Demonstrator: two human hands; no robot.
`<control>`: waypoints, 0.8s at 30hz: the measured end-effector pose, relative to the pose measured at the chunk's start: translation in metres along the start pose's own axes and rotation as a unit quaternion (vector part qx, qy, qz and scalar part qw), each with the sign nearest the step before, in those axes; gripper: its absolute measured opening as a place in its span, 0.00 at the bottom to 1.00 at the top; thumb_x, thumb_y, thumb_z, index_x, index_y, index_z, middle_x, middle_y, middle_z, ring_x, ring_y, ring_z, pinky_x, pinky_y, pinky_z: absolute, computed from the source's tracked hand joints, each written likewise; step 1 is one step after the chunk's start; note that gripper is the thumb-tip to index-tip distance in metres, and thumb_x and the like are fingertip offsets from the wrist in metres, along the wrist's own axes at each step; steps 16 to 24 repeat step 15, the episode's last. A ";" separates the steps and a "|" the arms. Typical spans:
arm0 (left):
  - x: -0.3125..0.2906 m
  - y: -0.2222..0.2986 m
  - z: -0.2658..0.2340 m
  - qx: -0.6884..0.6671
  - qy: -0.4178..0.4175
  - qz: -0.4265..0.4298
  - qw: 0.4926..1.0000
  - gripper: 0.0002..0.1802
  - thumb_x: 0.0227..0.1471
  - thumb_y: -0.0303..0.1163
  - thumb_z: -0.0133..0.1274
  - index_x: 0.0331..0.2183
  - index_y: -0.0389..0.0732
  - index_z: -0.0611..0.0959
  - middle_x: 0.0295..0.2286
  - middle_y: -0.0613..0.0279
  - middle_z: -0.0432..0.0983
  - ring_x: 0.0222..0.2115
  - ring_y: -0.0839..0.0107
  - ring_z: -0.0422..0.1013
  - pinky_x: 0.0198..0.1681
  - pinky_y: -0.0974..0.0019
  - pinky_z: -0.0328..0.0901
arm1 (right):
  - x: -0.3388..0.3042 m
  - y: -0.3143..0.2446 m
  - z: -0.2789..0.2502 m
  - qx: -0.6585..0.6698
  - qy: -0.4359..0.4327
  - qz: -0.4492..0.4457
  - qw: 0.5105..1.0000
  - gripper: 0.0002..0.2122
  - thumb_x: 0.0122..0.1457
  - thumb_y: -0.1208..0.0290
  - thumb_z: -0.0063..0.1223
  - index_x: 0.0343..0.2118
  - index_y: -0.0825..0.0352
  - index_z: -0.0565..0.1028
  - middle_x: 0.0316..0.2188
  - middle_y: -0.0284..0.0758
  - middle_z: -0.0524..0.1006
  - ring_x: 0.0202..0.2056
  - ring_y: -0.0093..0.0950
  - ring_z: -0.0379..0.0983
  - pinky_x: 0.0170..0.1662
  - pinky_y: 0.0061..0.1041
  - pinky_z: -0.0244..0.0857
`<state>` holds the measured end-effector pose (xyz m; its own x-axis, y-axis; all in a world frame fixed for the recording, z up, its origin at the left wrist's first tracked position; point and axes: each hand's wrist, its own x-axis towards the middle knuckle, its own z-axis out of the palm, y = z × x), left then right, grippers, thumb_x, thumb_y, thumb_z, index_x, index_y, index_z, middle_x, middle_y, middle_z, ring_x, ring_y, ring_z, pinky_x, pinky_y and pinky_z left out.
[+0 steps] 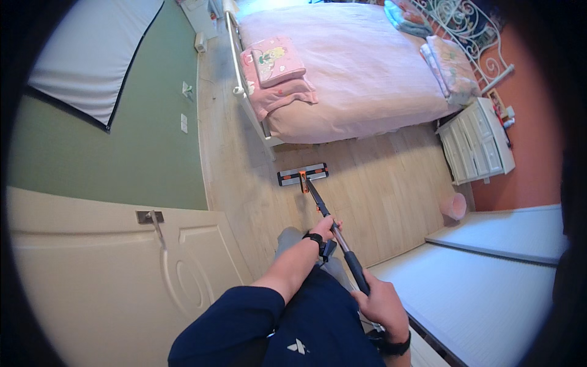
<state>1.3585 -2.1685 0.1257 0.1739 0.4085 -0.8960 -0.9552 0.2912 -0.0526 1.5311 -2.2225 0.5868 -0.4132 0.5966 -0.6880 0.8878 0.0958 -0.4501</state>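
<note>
A flat mop [315, 194] with a grey, black and orange head rests on the light wood floor, close to the foot corner of the bed. My left hand [324, 227] is wrapped round the middle of its metal pole. Lower down, my right hand [384, 301] closes on the dark grip at the top end of the handle. The pole slants from my right hand up and left to the head. Dark bands circle both of my wrists. The underside of the mop head is hidden.
A bed [361, 55] with a pink cover and white metal frame stands ahead, folded pink bedding [276, 64] on its corner. At right are a white nightstand [474, 144], a pink bin [453, 207] and white sliding panels [471, 275]. A cream door [116, 269] stands at left beside the green wall [165, 92].
</note>
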 end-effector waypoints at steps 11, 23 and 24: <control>0.012 -0.029 -0.004 0.092 0.140 0.143 0.976 0.07 0.57 0.27 0.49 0.27 0.35 0.76 0.18 0.52 0.75 0.14 0.59 0.74 0.14 0.55 0.68 | 0.063 0.082 0.008 0.055 -0.064 -0.045 0.995 0.34 0.53 0.73 0.61 0.66 0.67 0.68 0.38 0.45 0.82 0.33 0.27 0.78 0.43 0.26 0.72; 0.024 0.088 -0.073 0.140 0.222 0.200 0.944 0.14 0.57 0.32 0.50 0.23 0.33 0.77 0.15 0.51 0.72 0.13 0.56 0.71 0.14 0.53 0.63 | 0.142 0.024 0.047 0.256 -0.196 0.139 0.937 0.37 0.58 0.72 0.63 0.71 0.63 0.61 0.37 0.32 0.78 0.26 0.19 0.70 0.32 0.21 0.70; 0.024 0.088 -0.073 0.140 0.222 0.200 0.944 0.14 0.57 0.32 0.50 0.23 0.33 0.77 0.15 0.51 0.72 0.13 0.56 0.71 0.14 0.53 0.63 | 0.142 0.024 0.047 0.256 -0.196 0.139 0.937 0.37 0.58 0.72 0.63 0.71 0.63 0.61 0.37 0.32 0.78 0.26 0.19 0.70 0.32 0.21 0.70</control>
